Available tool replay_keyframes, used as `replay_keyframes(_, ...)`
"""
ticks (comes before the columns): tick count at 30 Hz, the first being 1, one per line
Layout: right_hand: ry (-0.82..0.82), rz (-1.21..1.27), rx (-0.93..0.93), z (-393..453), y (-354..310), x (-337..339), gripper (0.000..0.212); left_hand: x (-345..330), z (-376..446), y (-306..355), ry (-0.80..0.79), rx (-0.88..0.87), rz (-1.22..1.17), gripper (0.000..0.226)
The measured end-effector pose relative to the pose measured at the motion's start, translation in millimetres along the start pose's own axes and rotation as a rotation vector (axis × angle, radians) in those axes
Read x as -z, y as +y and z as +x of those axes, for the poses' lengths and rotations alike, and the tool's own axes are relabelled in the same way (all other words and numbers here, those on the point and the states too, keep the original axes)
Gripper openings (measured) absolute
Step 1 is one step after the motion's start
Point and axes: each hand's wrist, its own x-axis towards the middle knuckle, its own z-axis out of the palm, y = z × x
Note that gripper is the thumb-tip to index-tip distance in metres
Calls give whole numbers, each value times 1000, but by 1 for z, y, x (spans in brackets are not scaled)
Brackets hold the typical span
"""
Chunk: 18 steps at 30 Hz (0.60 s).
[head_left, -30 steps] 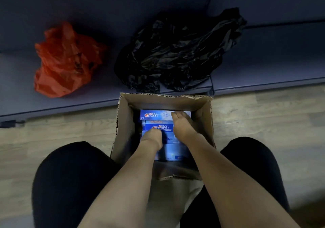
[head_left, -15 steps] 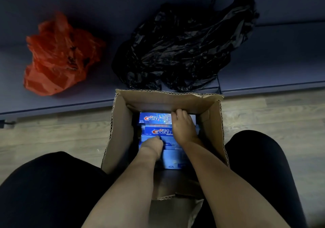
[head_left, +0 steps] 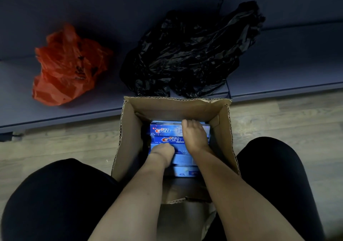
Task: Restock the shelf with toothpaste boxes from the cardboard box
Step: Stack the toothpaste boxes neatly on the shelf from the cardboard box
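An open cardboard box stands on the floor between my knees, right against the low dark shelf. Inside lie several blue Crest toothpaste boxes, stacked flat in rows. My left hand is down in the box with its fingers curled onto the near rows; the fingertips are hidden. My right hand lies over the right half of the far rows, its fingers hooked over the far edge of the rearmost toothpaste box.
On the shelf lie a crumpled red plastic bag at the left and a big black plastic bag just behind the cardboard box. Bare shelf surface shows at the right. Wooden floor runs either side; my black-clad knees flank the box.
Both hands stay inside the box almost where they were. My right hand's fingers have crept slightly farther over the rearmost toothpaste box. The view has shifted a little.
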Motion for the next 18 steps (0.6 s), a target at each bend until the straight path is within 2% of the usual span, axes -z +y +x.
replay_keyframes(2, 19, -43, -2, -13, -3, 23, 23, 7, -10, 2, -16, -2, 24, 33)
replay_keyframes(5, -106, -40, 5, -34, 2, 55, 41, 26, -40, 10, -19, 10, 96, 32)
replay_keyframes(8, -150, -79, 31, -57, 0, 97, 66, 51, -82, 16, 38, 16, 133, 36)
replay_keyframes(12, -144, -40, 55, -98, -14, 168, 67, 87, -160, 22, 182, 60, 85, 41)
replay_keyframes(15, 2, -68, 65, -134, -20, 227, 74, 109, -232, 29, 346, 127, 78, 44)
replay_keyframes(18, 149, -46, 94, -167, -20, 283, 68, 131, -294, 32, 551, 108, 90, 52)
